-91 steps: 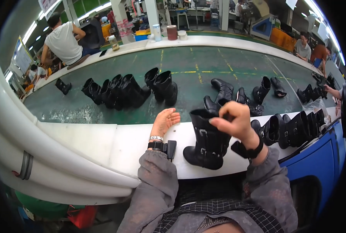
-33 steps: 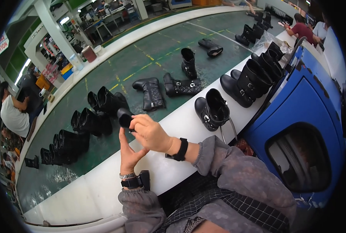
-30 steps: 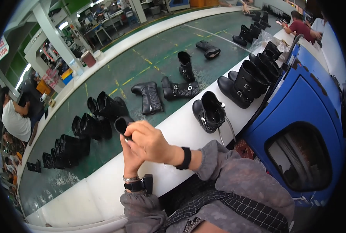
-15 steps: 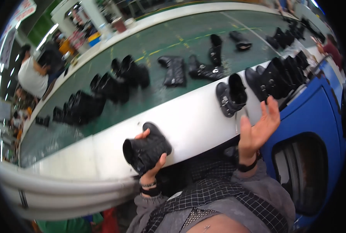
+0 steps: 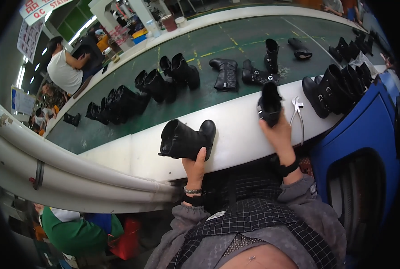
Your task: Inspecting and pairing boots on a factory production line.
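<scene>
My left hand (image 5: 194, 169) is closed around a black ankle boot (image 5: 185, 140), its thumb near the heel. That boot lies sideways over the white ledge, with its shaft opening to the left and its toe up to the right. Farther right, my right hand (image 5: 278, 135) grips a second black boot (image 5: 270, 106), whose opening faces up; its fingers are partly hidden. Beside this hand, a pair of metal pliers (image 5: 297, 117) with curved handles rests on the white ledge (image 5: 229, 140).
Several black boots (image 5: 119, 104) stand in rows on the green belt (image 5: 200, 105), and more boots (image 5: 332, 96) crowd the ledge's right end. A blue machine (image 5: 343, 139) borders my right side, a pale pipe (image 5: 87, 166) my left. A person (image 5: 65, 67) sits across the belt.
My right hand, open and raised before, has come down and taken hold of the boot on the ledge. The pliers show more fully. My left hand has turned its boot more sideways.
</scene>
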A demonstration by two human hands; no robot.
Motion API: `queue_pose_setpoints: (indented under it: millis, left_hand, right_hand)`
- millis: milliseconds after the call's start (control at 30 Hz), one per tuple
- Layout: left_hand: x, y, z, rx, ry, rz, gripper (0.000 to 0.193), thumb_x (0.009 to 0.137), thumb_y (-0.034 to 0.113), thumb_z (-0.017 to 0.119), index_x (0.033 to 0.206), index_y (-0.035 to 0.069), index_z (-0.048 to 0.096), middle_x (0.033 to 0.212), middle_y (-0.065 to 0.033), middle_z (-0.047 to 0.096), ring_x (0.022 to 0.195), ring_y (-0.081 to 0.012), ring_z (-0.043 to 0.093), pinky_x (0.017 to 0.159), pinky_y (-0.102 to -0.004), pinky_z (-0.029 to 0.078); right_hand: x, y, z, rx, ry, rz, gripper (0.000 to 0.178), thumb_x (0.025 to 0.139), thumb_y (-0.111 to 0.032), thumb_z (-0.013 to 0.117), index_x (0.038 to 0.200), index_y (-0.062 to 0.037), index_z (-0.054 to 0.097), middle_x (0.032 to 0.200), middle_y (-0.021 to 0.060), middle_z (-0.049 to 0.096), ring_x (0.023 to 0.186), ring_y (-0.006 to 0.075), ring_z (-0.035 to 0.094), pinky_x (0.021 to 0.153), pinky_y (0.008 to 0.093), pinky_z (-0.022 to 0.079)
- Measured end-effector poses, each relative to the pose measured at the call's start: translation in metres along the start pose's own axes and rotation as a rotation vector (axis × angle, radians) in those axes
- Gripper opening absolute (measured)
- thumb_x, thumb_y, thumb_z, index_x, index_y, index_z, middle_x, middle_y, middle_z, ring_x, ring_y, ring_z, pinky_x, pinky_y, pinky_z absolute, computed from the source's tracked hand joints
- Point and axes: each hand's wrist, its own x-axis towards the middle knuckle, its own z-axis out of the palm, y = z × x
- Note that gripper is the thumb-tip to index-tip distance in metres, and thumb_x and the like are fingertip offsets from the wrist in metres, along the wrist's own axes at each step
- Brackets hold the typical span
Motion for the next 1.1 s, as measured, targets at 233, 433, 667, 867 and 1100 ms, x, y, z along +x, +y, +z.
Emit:
queue_pose_setpoints:
  millis: [233, 433, 667, 867, 1100]
  left_hand:
    - [-0.016, -0.004, 0.005, -0.031, 0.011, 0.122, 0.04, 0.083, 0.008, 0.065, 0.119, -0.005, 0.054, 0.115, -0.0125, 0.061, 0.102, -0.0214, 0.06, 0.091, -0.0334, 0.047]
    - [-0.022, 0.026, -0.03, -0.138, 0.199, 0.107, 0.06, 0.079, 0.004, 0.061, 0.133, -0.001, 0.036, 0.122, -0.0139, 0.052, 0.107, -0.0242, 0.055, 0.092, -0.036, 0.045]
    - [-0.029, 0.011, -0.052, 0.193, 0.266, 0.26, 0.077, 0.078, 0.015, 0.068, 0.14, -0.001, 0.025, 0.135, -0.0159, 0.042, 0.119, -0.0264, 0.046, 0.105, -0.0392, 0.035]
    - [-0.019, -0.005, -0.039, -0.003, 0.426, 0.231, 0.078, 0.07, 0.018, 0.082, 0.131, -0.007, 0.04, 0.123, -0.0133, 0.054, 0.109, -0.0225, 0.056, 0.097, -0.0341, 0.044]
    - [-0.022, -0.034, -0.052, 0.124, 0.353, 0.283, 0.093, 0.072, 0.032, 0.08, 0.141, -0.003, 0.027, 0.135, -0.0143, 0.044, 0.121, -0.0254, 0.048, 0.105, -0.0379, 0.038]
  right_hand:
    - [-0.077, -0.087, 0.059, 0.079, -0.486, -0.195, 0.087, 0.072, -0.026, 0.071, 0.141, 0.0006, 0.024, 0.137, 0.0375, 0.032, 0.113, 0.0505, 0.051, 0.091, 0.0451, 0.048]
    - [-0.074, -0.094, 0.09, 0.269, -1.032, -0.316, 0.106, 0.07, -0.026, 0.066, 0.152, -0.0114, 0.0, 0.147, 0.038, 0.013, 0.108, 0.0449, 0.056, 0.094, 0.038, 0.045]
    - [0.015, -0.085, 0.109, 0.224, -1.286, -0.339, 0.083, 0.074, -0.032, 0.071, 0.143, -0.0062, 0.035, 0.128, 0.0269, 0.053, 0.11, 0.038, 0.058, 0.093, 0.0403, 0.047]
    - [0.136, -0.022, 0.128, 0.103, -0.736, 0.116, 0.038, 0.071, -0.027, 0.069, 0.084, 0.0085, 0.063, 0.072, 0.017, 0.065, 0.058, 0.025, 0.066, 0.048, 0.0337, 0.054]
    - [0.196, 0.009, 0.141, -0.19, -0.797, 0.506, 0.043, 0.076, -0.024, 0.072, 0.102, 0.0091, 0.064, 0.086, 0.0211, 0.066, 0.064, 0.0285, 0.069, 0.053, 0.0351, 0.055]
